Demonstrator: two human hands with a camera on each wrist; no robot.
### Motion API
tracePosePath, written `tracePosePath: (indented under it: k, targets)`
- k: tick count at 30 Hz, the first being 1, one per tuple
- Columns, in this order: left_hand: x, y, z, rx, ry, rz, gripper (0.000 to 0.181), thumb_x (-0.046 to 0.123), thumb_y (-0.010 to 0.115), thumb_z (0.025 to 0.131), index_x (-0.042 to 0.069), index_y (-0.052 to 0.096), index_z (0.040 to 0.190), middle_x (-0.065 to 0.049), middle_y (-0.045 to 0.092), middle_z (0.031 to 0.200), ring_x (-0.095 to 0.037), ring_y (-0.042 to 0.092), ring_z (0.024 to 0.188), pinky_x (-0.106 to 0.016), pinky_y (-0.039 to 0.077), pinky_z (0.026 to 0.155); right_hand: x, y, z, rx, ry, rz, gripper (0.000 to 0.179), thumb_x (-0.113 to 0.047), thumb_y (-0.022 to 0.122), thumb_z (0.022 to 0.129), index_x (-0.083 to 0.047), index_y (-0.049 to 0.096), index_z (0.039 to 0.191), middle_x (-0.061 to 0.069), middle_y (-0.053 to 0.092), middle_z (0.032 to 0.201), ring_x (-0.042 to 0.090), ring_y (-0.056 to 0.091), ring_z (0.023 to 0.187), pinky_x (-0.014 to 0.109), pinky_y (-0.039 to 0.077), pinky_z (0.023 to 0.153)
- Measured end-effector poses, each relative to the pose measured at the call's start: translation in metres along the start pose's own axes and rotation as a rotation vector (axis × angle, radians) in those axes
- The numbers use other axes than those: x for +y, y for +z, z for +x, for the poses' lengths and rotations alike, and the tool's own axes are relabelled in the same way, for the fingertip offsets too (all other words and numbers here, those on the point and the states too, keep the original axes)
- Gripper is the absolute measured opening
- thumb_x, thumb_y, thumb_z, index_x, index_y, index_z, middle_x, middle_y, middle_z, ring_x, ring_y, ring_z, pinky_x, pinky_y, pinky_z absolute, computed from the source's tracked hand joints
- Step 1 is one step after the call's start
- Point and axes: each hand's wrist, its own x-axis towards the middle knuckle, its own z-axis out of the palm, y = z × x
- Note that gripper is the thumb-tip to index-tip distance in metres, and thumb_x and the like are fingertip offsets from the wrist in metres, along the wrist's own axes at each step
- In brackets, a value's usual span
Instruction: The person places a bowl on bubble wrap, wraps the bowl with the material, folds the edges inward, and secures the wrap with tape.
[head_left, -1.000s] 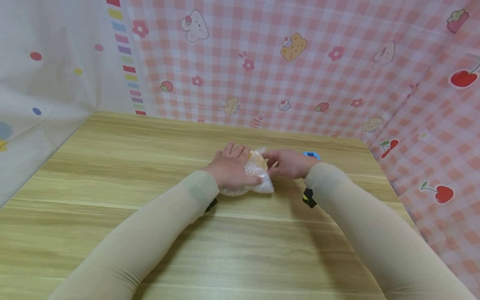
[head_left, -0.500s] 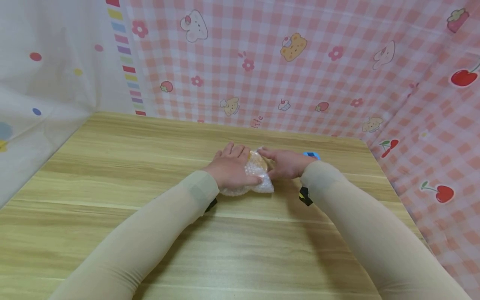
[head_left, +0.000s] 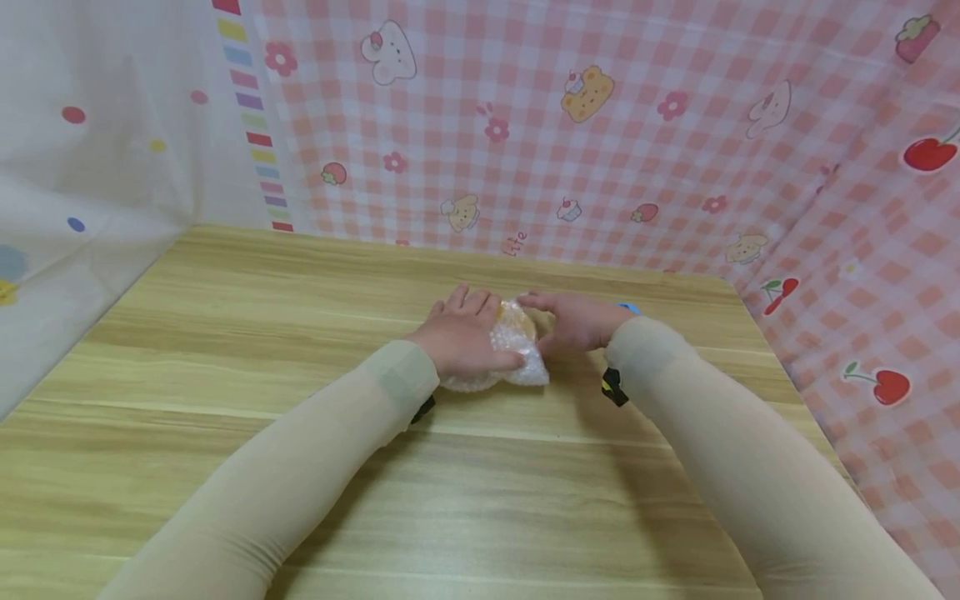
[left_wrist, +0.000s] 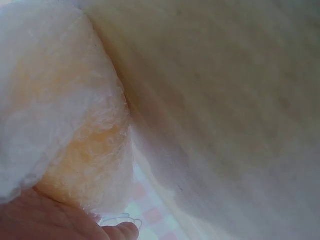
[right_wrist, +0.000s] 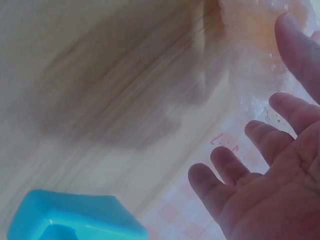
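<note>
A bundle of clear bubble wrap (head_left: 519,348) with something orange-yellow inside lies on the wooden table. My left hand (head_left: 467,337) rests flat over the bundle's left part, fingers pointing away and the thumb across the wrap. The left wrist view shows the wrap (left_wrist: 97,150) bulging round the orange-yellow contents, whose kind is hidden by the layers. At the bundle's right edge is my right hand (head_left: 576,323), thumb and fingers apart. In the right wrist view its fingers (right_wrist: 227,165) are spread and relaxed, with the thumb overlapping the wrap (right_wrist: 257,55).
A bright blue plastic object (right_wrist: 75,215) sits on the table behind my right wrist, mostly hidden in the head view. The wooden tabletop (head_left: 480,500) meets a pink checked cloth (head_left: 450,125) at the back and right, and a white dotted cloth (head_left: 97,167) at the left.
My right hand's fingers have opened out and extended along the bundle's right edge. The blue object is now more covered by the right wrist. My left hand has stayed in place.
</note>
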Motion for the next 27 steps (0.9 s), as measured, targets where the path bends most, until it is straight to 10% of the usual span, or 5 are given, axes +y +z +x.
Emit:
tracePosePath:
  k: [27]
  targets:
    - [-0.001,-0.006,-0.001,-0.020,0.002,-0.026,0.120,0.090,0.045,0.087,0.011,0.009,0.171,-0.010,0.004,0.179,-0.039,-0.007,0.165,-0.061,0.002,0.132,0.013,0.005,-0.003,0.178,0.106,-0.011,0.062,-0.028,0.050,0.112,-0.017,0.027,0.168,0.014,0.032,0.172,0.040,0.032,0.158,0.060,0.028,0.128]
